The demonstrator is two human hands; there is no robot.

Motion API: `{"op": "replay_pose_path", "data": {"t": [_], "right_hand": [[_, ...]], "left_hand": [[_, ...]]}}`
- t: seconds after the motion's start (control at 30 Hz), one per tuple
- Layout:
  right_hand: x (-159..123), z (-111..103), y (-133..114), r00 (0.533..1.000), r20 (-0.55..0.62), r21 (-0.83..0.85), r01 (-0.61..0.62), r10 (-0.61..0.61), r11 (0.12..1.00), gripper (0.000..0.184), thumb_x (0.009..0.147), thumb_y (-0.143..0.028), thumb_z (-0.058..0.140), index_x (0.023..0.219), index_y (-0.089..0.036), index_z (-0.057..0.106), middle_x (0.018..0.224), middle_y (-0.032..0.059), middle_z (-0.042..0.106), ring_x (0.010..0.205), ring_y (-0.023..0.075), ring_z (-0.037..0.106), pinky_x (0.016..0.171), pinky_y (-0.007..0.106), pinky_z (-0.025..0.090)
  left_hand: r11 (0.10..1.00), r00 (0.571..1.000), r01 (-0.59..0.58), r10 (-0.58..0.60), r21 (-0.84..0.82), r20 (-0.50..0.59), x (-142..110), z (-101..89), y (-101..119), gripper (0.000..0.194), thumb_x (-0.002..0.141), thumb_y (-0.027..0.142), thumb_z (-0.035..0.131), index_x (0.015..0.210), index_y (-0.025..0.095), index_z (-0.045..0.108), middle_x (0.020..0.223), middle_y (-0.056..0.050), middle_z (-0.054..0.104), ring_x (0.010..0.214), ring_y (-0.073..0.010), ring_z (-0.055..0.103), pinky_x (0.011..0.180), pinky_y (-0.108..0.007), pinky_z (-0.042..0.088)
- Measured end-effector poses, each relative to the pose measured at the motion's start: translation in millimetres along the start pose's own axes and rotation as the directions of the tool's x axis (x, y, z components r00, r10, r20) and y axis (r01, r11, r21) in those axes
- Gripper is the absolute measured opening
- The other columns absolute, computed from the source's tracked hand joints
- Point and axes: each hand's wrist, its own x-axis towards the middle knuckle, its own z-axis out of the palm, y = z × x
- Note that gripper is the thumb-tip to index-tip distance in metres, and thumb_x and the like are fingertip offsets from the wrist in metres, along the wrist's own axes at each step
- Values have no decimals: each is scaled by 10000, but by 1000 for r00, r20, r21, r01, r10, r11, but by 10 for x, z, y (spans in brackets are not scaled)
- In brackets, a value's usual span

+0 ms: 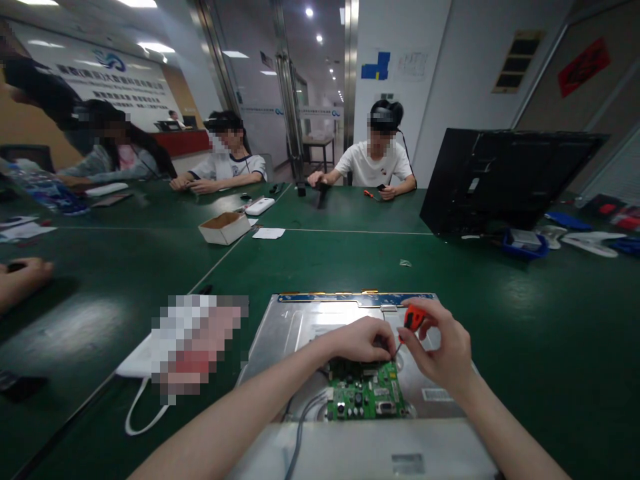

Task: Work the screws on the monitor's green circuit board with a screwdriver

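Observation:
A silver metal display panel (295, 327) lies flat on the table in front of me, with a green circuit board (370, 387) on it. In my right hand (445, 340), the fingers pinch a small screwdriver (414, 318) by its red and black handle. Its thin shaft slants down and left to the board's upper right corner. My left hand (363, 340) rests over the board's top edge, fingers curled together beside the screwdriver's tip. What those fingers hold, if anything, is hidden. A grey cable (299, 427) runs from the board's left side towards me.
A blurred packet with a white strap (145, 423) lies left of the panel. Further off are a small open box (225, 230), a white paper (269, 233) and a large black monitor casing (505, 173). Several people sit across the green table (340, 263); another person's hand (25, 277) is at left.

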Motion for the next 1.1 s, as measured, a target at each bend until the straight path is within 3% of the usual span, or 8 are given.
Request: {"op": "replay_pose_path", "data": {"t": [0.23, 0.37, 0.6, 0.7, 0.83, 0.97, 1.1], "right_hand": [[-67, 48, 26, 994, -95, 1, -50, 50, 999, 301, 887, -192, 611, 1144, -219, 458, 882, 41, 662, 570, 130, 616, 511, 261, 549], [-34, 32, 14, 999, -33, 10, 0, 0, 1000, 324, 906, -170, 582, 1208, -210, 471, 898, 51, 654, 597, 130, 613, 485, 235, 520], [15, -3, -10, 998, 62, 29, 6, -8, 1000, 373, 940, -112, 472, 1298, -210, 508, 1046, 104, 632, 761, 148, 639, 537, 225, 535], [4, -13, -13, 998, 65, 36, -13, 11, 999, 358, 941, -133, 468, 1293, -196, 482, 1034, 103, 655, 703, 139, 646, 522, 229, 532], [-39, 4, 15, 999, -16, 7, -48, 48, 999, 310, 900, -213, 589, 1188, -210, 474, 906, 46, 662, 552, 115, 594, 472, 229, 513], [-79, 43, 38, 990, -109, -20, -91, 89, 996, 294, 875, -231, 633, 1112, -222, 460, 837, 21, 642, 598, 139, 632, 506, 247, 533], [-65, 45, 28, 991, -101, -27, -85, 82, 996, 285, 902, -230, 589, 1152, -227, 453, 883, 34, 661, 599, 140, 625, 526, 269, 539]], "left_hand": [[1000, 1000, 2, -2, -1, 8, -13, -10, 23, 169, 759, 7, 671, 847, 144, 715, 832, -2, 669, 759, -146, 606, 701, -210, 464], [1000, 1000, -4, 4, -1, 23, -15, -12, 31, 206, 759, 2, 660, 895, 144, 719, 851, -11, 676, 752, -147, 607, 696, -210, 467], [999, 1000, 4, -4, 47, -1, -9, -6, 28, 133, 737, 21, 693, 802, 136, 688, 758, 13, 636, 700, -136, 582, 658, -208, 448], [1000, 1000, 2, -2, 26, 6, -11, -9, 35, 139, 735, 15, 681, 792, 142, 683, 749, 19, 624, 688, -130, 574, 654, -205, 446], [1000, 1000, -5, 5, 18, 6, -18, -17, 37, 171, 738, 24, 675, 851, 149, 705, 808, 3, 649, 739, -143, 589, 680, -214, 452], [1000, 1000, -2, 2, 14, 3, -17, -21, 33, 131, 743, 30, 677, 797, 148, 692, 805, 5, 644, 743, -141, 591, 684, -215, 458], [1000, 1000, -16, 16, 15, 8, -13, -26, 40, 146, 736, 17, 676, 800, 147, 689, 817, 4, 645, 753, -144, 589, 698, -223, 458]]}}
